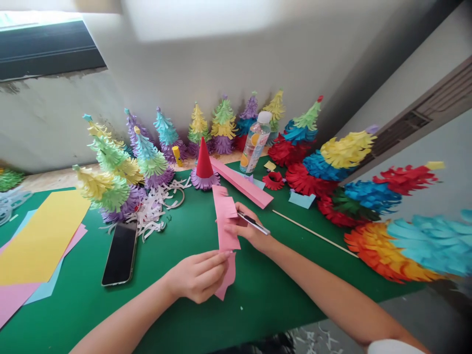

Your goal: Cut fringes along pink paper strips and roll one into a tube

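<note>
- While the left hand (201,278) is pinching the fringed pink paper (223,223) over the counter (177,319) in the head view, the right hand (252,227) is holding a pen (261,226) and touching the fringe.
- Likely, the paper is behaving as light, bendy, easily torn; its uncut edge is offering the surest hold.

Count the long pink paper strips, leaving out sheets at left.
2 that I can make out: one fringed pink strip in the left hand, one plain pink strip beyond it on the green table. Others may be hidden.

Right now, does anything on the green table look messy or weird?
Yes: white paper scraps lie in a tangled heap beside the phone, and more litter the floor. They look spilled beside the neat paper trees.
</note>
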The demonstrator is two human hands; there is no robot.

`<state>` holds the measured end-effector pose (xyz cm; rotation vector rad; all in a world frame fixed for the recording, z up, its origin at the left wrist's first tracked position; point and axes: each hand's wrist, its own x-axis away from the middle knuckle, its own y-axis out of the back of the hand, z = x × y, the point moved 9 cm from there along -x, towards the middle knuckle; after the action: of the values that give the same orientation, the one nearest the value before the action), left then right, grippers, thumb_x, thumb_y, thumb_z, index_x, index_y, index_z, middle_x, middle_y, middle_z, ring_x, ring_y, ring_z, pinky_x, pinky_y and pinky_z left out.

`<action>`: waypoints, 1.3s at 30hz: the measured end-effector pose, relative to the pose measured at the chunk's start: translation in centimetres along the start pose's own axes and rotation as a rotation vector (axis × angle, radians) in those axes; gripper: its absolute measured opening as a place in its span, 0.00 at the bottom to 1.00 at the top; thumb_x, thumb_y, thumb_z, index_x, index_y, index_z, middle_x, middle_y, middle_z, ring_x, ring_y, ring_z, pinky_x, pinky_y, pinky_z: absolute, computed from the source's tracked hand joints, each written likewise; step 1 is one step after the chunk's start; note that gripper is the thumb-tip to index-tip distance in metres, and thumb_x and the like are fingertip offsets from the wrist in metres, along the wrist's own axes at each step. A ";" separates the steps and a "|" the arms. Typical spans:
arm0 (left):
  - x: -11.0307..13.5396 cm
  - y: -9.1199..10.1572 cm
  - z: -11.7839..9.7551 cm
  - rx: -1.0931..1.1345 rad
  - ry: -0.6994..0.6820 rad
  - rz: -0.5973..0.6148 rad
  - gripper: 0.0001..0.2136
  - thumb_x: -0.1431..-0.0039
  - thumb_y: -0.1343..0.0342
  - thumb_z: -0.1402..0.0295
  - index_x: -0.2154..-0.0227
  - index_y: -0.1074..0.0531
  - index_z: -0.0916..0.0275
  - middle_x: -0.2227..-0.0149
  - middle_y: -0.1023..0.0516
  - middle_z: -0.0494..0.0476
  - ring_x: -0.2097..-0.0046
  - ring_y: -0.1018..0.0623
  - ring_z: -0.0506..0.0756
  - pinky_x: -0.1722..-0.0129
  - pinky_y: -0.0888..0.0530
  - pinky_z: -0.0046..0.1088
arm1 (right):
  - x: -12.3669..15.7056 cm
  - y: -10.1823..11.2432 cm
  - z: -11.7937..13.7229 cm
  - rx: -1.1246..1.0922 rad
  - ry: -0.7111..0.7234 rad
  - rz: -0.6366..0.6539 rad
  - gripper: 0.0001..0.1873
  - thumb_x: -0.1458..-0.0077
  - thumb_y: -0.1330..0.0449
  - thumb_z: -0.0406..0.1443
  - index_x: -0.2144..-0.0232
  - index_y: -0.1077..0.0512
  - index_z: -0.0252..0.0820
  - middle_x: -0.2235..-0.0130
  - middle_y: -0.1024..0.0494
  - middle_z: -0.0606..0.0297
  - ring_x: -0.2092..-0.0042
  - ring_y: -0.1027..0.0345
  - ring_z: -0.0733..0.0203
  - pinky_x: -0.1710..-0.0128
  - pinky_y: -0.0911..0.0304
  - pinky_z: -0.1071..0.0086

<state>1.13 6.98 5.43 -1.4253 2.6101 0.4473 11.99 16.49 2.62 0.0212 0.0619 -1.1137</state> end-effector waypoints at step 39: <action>-0.6 2.0 2.9 -1.166 -0.105 -0.027 0.13 0.37 0.53 0.68 0.54 0.29 0.65 0.54 0.26 0.64 0.47 0.29 0.63 0.51 0.29 0.43 | -2.4 3.9 -1.1 -0.113 0.077 -0.130 0.13 0.49 0.38 0.44 0.65 0.21 0.43 0.61 0.30 0.63 0.65 0.26 0.63 0.59 0.27 0.62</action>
<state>-0.26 9.39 3.23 -1.5244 2.2122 2.1842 14.36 20.40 1.63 -0.0411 0.1973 -1.2378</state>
